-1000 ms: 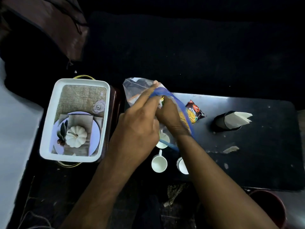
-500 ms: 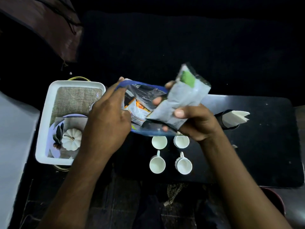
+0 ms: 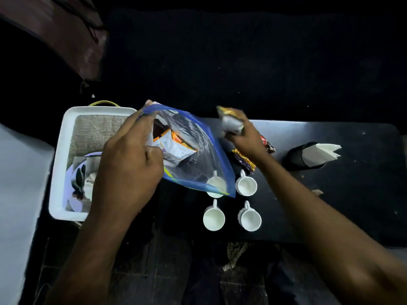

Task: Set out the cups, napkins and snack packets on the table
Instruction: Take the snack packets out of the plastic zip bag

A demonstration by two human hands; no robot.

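Head view: left hand [image 3: 125, 164] pinches the open mouth of a clear zip bag with blue edges [image 3: 198, 155], held tilted above the table's left end; at least one orange-and-white snack packet [image 3: 174, 146] sits inside it. Right hand [image 3: 246, 137] is closed around a silvery packet with a yellow top [image 3: 231, 122], blurred, raised over the dark table [image 3: 352, 194]. Two more packets lie on the table right by that hand: a dark one with yellow print [image 3: 244, 161] and a red-marked one [image 3: 267, 145] mostly covered by the wrist. Four white cups [image 3: 248, 219] stand in a two-by-two block near the front edge; the bag's lower corner overlaps the rear-left cup, so only part of it shows through the plastic. Black holder [image 3: 301, 157] with white folded napkins [image 3: 323, 151] stands to the right, apart from the cups. Left of the table: white tray [image 3: 59, 172] with a burlap mat and plate, half hidden by the left hand and forearm. Surroundings are dark, little else readable.
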